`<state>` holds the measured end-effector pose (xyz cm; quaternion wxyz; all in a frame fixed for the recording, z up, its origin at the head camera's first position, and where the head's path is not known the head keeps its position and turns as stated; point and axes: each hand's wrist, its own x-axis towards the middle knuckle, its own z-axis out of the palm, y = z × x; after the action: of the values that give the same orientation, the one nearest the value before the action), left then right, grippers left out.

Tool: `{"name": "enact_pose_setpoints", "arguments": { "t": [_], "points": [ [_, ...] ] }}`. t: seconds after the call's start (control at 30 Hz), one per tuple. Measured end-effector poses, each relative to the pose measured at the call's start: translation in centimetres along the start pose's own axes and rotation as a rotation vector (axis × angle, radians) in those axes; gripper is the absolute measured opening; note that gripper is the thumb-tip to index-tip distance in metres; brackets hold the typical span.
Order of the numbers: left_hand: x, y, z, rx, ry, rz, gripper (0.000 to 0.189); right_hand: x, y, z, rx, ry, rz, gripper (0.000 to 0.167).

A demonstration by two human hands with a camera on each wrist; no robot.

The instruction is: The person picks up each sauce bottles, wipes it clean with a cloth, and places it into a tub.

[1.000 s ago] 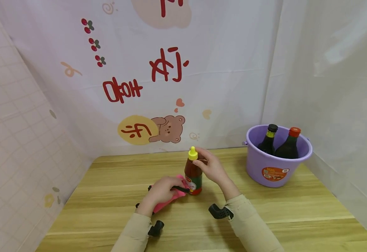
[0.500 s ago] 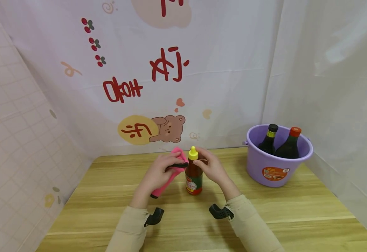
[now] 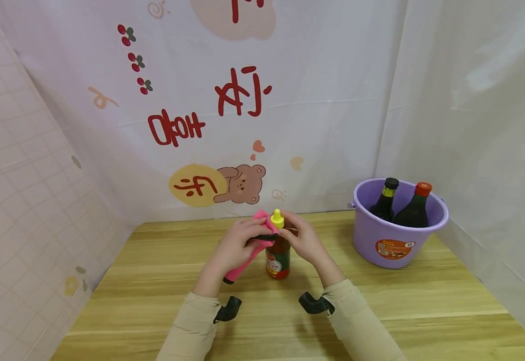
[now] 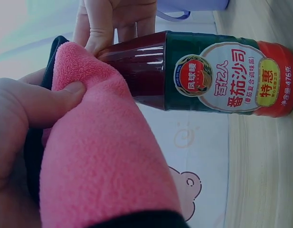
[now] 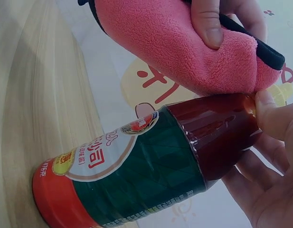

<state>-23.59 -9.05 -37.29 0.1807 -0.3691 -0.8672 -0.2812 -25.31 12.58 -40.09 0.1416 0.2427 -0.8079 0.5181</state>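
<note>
A ketchup bottle with a yellow nozzle cap stands upright on the wooden table. My right hand grips its neck from the right, thumb in front, as the right wrist view shows. In my left hand is a folded pink cloth with black edging, pinched between thumb and fingers. The cloth touches the upper part of the bottle on its left side, just below the cap. In the left wrist view the cloth hides the cap.
To the right stands a purple bucket holding two dark bottles, one with a black cap and one with a red cap. Behind the table hangs a white printed curtain.
My left hand has lifted the cloth from low beside the bottle's base up to its neck, then shifted right against it. My right hand keeps its grip and the bottle stays in place.
</note>
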Motion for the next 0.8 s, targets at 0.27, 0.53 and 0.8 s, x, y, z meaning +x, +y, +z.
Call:
{"name": "enact_pose_setpoints", "arguments": {
  "t": [0.27, 0.53, 0.8],
  "points": [
    [-0.2, 0.2, 0.0, 0.015, -0.016, 0.007, 0.026, -0.1, -0.2, 0.0, 0.012, 0.0, 0.016, 0.045],
    [-0.6, 0.4, 0.3, 0.031, -0.008, 0.032, 0.023, 0.0, -0.2, 0.0, 0.005, 0.001, 0.011, 0.047],
    [-1.4, 0.2, 1.0, 0.014, -0.03, -0.013, 0.022, -0.1, -0.4, 0.0, 0.017, 0.003, 0.022, 0.047]
  ]
}}
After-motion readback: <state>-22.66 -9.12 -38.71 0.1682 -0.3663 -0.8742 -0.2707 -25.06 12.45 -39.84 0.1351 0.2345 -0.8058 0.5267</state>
